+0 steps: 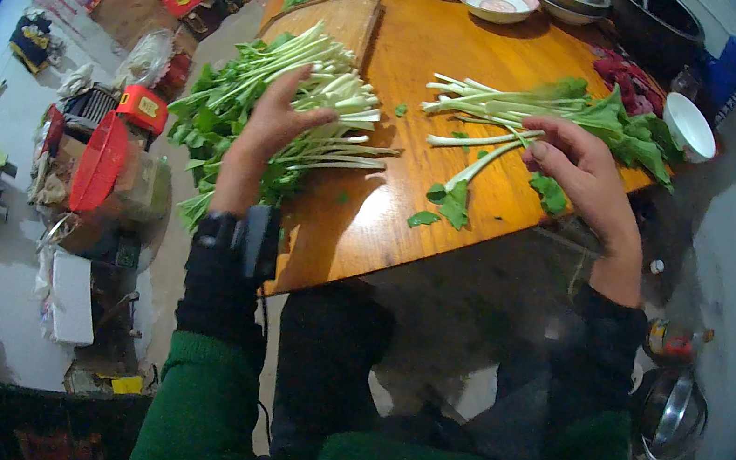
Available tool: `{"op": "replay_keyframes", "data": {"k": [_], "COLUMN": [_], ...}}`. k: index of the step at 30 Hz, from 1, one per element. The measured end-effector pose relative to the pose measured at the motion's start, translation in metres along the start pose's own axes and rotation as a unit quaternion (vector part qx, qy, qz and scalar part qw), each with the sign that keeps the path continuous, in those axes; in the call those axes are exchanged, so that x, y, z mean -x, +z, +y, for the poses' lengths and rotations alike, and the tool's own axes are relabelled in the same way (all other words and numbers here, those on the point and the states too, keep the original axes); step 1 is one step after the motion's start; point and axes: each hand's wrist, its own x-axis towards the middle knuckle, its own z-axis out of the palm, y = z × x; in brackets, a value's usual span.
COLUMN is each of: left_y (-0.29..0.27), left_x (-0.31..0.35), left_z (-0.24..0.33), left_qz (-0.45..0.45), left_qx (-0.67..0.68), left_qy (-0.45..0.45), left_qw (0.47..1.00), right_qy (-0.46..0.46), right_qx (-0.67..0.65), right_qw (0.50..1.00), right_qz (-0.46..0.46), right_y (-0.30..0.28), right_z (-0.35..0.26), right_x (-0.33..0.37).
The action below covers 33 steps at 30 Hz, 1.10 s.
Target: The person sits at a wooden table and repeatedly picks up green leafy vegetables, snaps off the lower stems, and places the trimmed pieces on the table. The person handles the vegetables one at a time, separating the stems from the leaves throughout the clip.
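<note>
My left hand [272,122] lies over a big pile of leafy greens [314,81] with long pale stalks, on the left of the wooden table. Its thumb and fingers are apart, and no stalk is gripped in it. At the right, thumb and forefinger of my right hand [583,171] close on the end of a leafy green stalk [488,162], whose small leaf points down toward the table's near edge. Just beyond that hand is a second, smaller bunch of greens [545,104], its stalk ends to the left and broad leaves to the right.
Loose leaves [424,220] are scattered on the wooden table [385,242]. A cutting board [368,18] is behind the left pile. Bowls, a pink-rimmed dish [497,2] and a dark pot [669,28] stand at the back; a white bowl [689,127] sits at the right edge. Boxes and a red basket [101,162] stand left.
</note>
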Motion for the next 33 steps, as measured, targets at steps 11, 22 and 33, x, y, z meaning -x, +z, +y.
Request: {"op": "replay_keyframes", "data": {"k": [11, 22, 33], "left_y": [0.109, 0.125, 0.123], "left_x": [0.058, 0.062, 0.064], "left_z": [0.099, 0.091, 0.091], "left_qz": [0.005, -0.006, -0.018], "left_qx": [0.701, 0.714, 0.71], "left_qy": [-0.163, -0.218, -0.244], "left_qw": [0.694, 0.665, 0.661], "right_qy": [-0.026, -0.127, -0.034], "right_qx": [0.248, 0.421, 0.528], "right_qw": [0.952, 0.873, 0.837], "right_qz": [0.177, 0.21, 0.137], "right_y": [0.009, 0.011, 0.02], "right_z": [0.041, 0.075, 0.085], "right_x": [-0.021, -0.055, -0.063]}}
